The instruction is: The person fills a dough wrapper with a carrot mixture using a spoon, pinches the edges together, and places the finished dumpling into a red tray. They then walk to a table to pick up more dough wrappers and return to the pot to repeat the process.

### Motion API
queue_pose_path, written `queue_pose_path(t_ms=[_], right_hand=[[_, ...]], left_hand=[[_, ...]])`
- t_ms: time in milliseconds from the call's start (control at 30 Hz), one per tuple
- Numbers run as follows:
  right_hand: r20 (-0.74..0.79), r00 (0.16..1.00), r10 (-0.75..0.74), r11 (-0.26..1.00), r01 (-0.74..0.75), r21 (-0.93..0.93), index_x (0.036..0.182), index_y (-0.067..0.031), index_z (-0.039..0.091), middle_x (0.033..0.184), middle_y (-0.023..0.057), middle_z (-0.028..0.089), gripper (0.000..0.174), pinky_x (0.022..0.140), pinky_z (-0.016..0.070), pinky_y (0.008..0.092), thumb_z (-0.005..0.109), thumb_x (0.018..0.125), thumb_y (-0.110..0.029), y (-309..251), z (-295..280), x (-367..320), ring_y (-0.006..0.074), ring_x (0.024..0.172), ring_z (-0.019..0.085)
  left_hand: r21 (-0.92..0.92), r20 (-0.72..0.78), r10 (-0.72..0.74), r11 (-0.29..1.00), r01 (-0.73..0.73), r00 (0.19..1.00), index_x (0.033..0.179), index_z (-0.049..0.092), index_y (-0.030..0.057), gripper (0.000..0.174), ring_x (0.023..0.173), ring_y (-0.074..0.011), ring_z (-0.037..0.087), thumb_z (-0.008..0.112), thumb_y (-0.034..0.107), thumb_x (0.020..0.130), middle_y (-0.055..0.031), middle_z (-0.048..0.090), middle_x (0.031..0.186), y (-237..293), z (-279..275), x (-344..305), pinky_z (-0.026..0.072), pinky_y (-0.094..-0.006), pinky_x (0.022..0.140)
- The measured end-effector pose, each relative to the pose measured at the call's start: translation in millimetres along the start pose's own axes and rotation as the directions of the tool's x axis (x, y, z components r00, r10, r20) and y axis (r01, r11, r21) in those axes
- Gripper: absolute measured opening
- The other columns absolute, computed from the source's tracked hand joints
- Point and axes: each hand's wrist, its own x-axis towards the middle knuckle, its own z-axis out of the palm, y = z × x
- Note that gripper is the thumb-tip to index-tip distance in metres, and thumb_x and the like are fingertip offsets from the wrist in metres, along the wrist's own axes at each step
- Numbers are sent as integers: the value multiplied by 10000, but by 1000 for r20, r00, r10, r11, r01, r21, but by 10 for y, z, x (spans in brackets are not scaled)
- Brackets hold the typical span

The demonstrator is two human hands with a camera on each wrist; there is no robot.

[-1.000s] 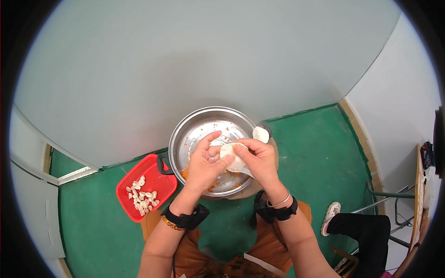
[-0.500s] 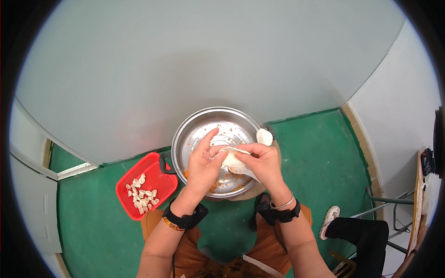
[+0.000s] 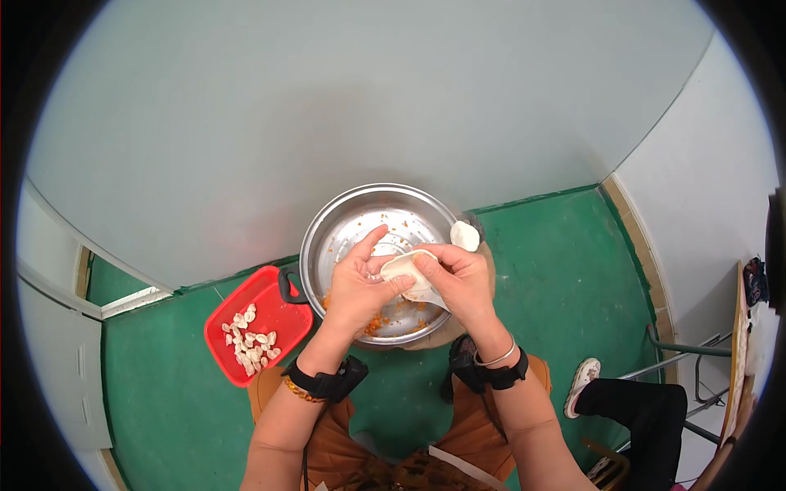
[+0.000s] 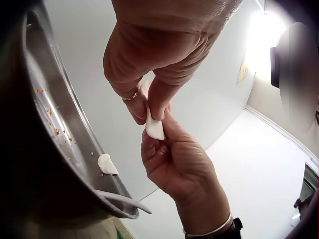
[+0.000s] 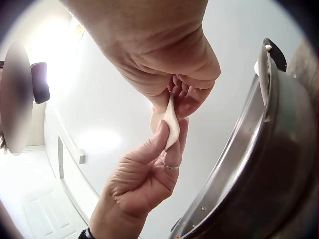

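Observation:
Both hands meet over the metal pot [image 3: 378, 193], pinching a round white dough wrapper [image 3: 405, 268] between them. My left hand [image 3: 356, 286] grips its left edge with thumb and fingers, the index finger lifted away in the head view. At the other edge, my right hand [image 3: 464, 282] pinches with its thumb on top. Seen edge-on in the right wrist view, the wrapper [image 5: 172, 130] looks thin and slightly bent. Orange filling [image 3: 375, 326] clings to the pot's bottom and sides. A white spoon [image 4: 124, 200] leans over the pot's rim, partly hidden by my right hand in the head view.
Another dough wrapper [image 3: 465, 236] lies at the pot's right rim. Left of the pot, a red tray [image 3: 288, 327] on the green floor [image 3: 540, 270] holds several small white dough pieces [image 3: 250, 344]. A person's leg [image 3: 639, 401] and a metal-framed table [image 3: 692, 352] are at right.
The fingers have shifted along the wrapper; it looked folded half a second ago and now shows a wider, flatter face. Both hands stay over the pot.

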Motion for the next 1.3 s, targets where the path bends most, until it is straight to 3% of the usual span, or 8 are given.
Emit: queue_pose_path(t_ms=[300,500,633,733,833,933,1033,1300], right_hand=[[-37,999,22,1000,-22,3,970,19,657,808,29,650,193,620,461,188,634,836,-117,-58,-39,23,46,703,559],[62,998,-26,990,34,-136,968,9,657,828,55,660,179,659,466,220,621,833,-102,-44,-20,7,70,747,567],[111,993,-49,993,61,-103,966,7,657,865,56,647,179,667,463,220,617,836,-109,6,9,14,80,755,570],[60,997,49,989,-56,135,970,17,650,873,42,636,193,675,463,219,624,838,-120,38,28,29,85,759,570],[122,986,113,969,-136,206,974,26,643,876,37,636,202,682,469,219,637,832,-117,-20,49,26,87,768,575],[143,981,133,991,-129,-40,982,20,644,873,47,642,204,678,478,223,652,815,-97,57,-14,36,91,771,588],[113,994,-2,998,9,-63,977,14,651,854,49,647,204,660,486,226,662,801,-86,33,15,28,95,748,597],[47,999,26,988,-19,-150,913,15,675,810,73,674,167,644,491,223,679,779,-83,-38,12,18,88,718,605]], left_hand=[[-52,88,-68,996,72,994,1341,316,-35,643,923,-147,589,601,-75,766,-149,607,1040,-36,-122,31,467,-248,794],[-15,169,-211,976,217,963,1279,415,-32,597,912,-126,591,680,-17,744,-98,610,1047,44,-154,2,479,-249,801],[1,78,-183,983,184,980,1165,526,-59,448,882,-109,588,688,2,752,-99,620,1008,-47,-119,17,488,-239,756],[-48,31,-169,984,170,985,1064,581,-54,308,837,-111,594,668,21,778,-88,630,962,-52,-105,25,493,-241,735],[-33,-26,-142,989,142,989,1022,594,-49,269,809,-112,598,672,42,781,-83,635,935,-64,-113,22,495,-244,722],[76,-24,-117,990,119,993,1000,606,-43,252,803,-113,599,677,60,782,-83,635,930,-100,-168,50,495,-245,714],[33,-12,-125,992,125,992,1002,615,-40,254,804,-111,597,678,83,789,-85,636,930,-44,-134,23,489,-239,710],[74,45,-73,995,70,996,1038,610,-50,244,815,-109,599,574,132,879,-83,648,924,-128,-162,39,490,-246,732]])
